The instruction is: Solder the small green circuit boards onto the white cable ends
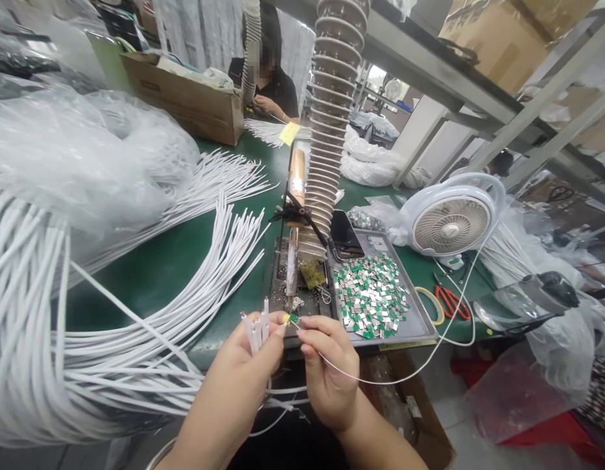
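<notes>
My left hand (238, 375) is closed round several white cables (256, 331) whose stripped tips point upward. A small green circuit board (294, 318) sits at the fingertips of both hands; which hand bears it I cannot tell. Pinched in my right hand (331, 372) is a thin solder wire (380, 382), which loops away to the right. Just above the board stands a soldering iron (293, 248) with a wooden handle, fixed upright with its tip down.
A grey tray (422, 320) of small green boards lies right, with a phone (345, 235) on it. Beyond are red-handled pliers (451, 300), a tape roll (429, 303) and a fan (449, 225). White cable bundles (150, 333) cover the left. A ribbed hose (334, 117) hangs centrally; a person (277, 88) sits opposite.
</notes>
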`<action>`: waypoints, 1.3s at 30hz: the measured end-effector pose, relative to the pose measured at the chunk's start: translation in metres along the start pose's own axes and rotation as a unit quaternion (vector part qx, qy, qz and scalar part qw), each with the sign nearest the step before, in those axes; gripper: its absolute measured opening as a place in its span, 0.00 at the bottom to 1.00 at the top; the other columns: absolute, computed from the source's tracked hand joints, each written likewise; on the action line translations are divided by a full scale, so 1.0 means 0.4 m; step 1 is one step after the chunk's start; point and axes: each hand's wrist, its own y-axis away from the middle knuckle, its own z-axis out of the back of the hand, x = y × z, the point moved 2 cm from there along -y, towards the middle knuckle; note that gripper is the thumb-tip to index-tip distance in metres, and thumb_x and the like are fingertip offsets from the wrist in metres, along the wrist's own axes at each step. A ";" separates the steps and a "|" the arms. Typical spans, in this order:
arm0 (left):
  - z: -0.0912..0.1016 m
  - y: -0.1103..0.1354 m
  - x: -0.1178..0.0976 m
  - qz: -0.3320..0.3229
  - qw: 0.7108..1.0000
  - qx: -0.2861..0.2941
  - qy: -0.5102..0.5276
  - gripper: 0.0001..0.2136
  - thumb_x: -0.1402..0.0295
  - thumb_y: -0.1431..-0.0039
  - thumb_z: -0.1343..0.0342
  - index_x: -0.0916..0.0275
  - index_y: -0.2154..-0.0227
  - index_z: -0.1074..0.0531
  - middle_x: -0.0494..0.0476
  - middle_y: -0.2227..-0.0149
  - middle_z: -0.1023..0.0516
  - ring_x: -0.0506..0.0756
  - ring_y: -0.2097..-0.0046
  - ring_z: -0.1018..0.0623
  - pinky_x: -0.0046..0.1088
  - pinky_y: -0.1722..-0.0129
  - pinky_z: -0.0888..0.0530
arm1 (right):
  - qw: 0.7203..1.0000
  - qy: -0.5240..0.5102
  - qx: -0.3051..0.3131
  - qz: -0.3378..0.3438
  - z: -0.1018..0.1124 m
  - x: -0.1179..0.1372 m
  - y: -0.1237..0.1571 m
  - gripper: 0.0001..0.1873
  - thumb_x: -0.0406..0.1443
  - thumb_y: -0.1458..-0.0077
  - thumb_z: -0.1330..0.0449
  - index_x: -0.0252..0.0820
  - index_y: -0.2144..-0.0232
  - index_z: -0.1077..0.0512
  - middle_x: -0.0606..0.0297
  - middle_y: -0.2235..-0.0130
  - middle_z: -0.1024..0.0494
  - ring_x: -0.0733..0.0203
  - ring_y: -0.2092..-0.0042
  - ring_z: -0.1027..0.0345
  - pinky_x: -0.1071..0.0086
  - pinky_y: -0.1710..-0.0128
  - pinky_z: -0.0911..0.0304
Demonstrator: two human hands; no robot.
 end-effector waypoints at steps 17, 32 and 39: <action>-0.001 -0.005 -0.011 -0.006 1.000 0.001 0.020 0.13 0.59 0.49 0.40 0.61 0.63 0.28 0.43 0.79 0.35 0.47 0.77 0.39 0.20 0.78 0.40 | 1.000 0.016 -0.005 0.000 -0.006 -0.005 -0.010 0.12 0.27 0.40 0.48 0.39 0.56 0.29 0.57 0.58 0.28 0.62 0.55 0.31 0.69 0.54 0.31; -0.005 -0.003 -0.020 -0.008 1.000 -0.008 0.024 0.06 0.65 0.49 0.41 0.59 0.67 0.28 0.42 0.80 0.36 0.48 0.77 0.38 0.20 0.76 0.37 | 0.999 0.036 -0.014 0.001 -0.005 -0.003 -0.026 0.12 0.30 0.40 0.48 0.44 0.56 0.29 0.58 0.60 0.27 0.59 0.59 0.28 0.64 0.60 0.27; -0.001 -0.006 -0.016 -0.004 1.000 -0.005 0.018 0.09 0.62 0.47 0.42 0.60 0.65 0.28 0.41 0.81 0.39 0.47 0.78 0.40 0.19 0.77 0.39 | 0.999 0.035 -0.008 0.000 -0.006 -0.005 -0.027 0.12 0.30 0.39 0.48 0.44 0.56 0.29 0.58 0.59 0.28 0.60 0.58 0.28 0.65 0.59 0.27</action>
